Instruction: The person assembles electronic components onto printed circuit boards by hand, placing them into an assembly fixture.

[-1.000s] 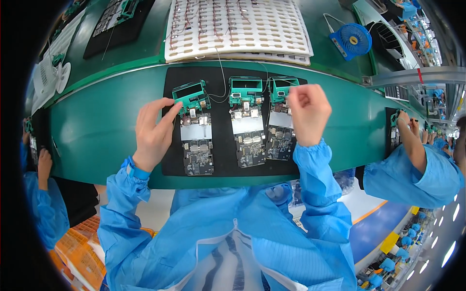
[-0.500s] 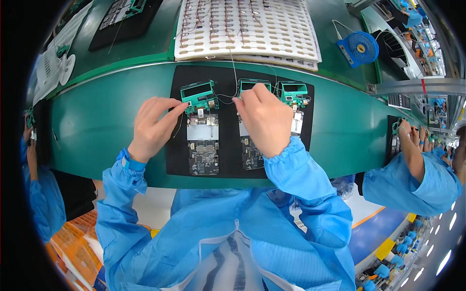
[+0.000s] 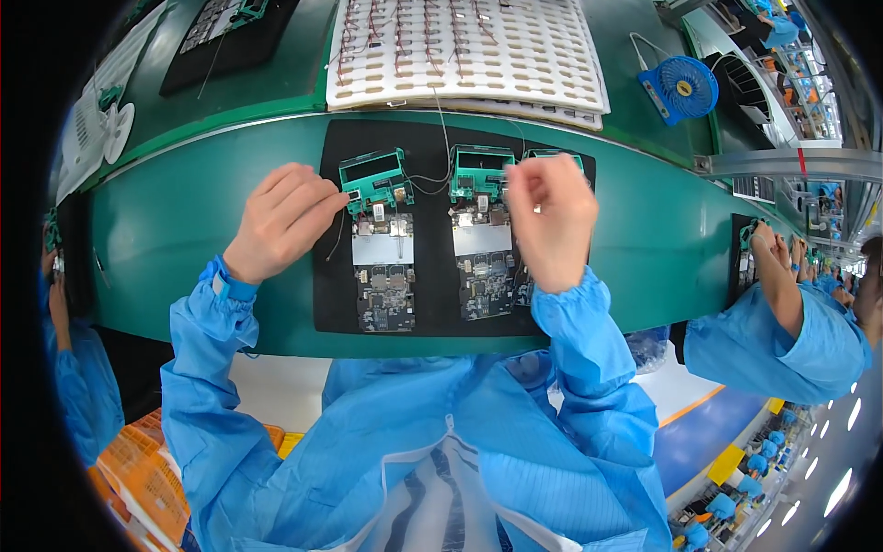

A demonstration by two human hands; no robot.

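Two circuit boards with green plastic frames at their far ends lie side by side in front of me, a left one (image 3: pixel 386 299) and a middle one (image 3: pixel 485 287). A third green frame (image 3: pixel 572 164) shows partly behind my right hand. My left hand (image 3: pixel 283 223) is closed, fingertips pressed together at the left edge of the left green frame (image 3: pixel 372 170); what they pinch is too small to make out. My right hand (image 3: pixel 556 225) hovers over the third board, fingers curled and smeared by motion. A thin grey wire (image 3: pixel 447 138) runs between the left and middle frames.
A black mat (image 3: pixel 336 299) lies under the boards on the green table (image 3: pixel 202 212). Beyond it stands a white slotted tray (image 3: pixel 543 64) with rows of small wired parts. A blue fan (image 3: pixel 685 90) is at the far right. Co-workers sit on both sides.
My right hand has moved right, off the middle green frame, which now shows. The left hand has shifted slightly left, its fingers drawn closer together.
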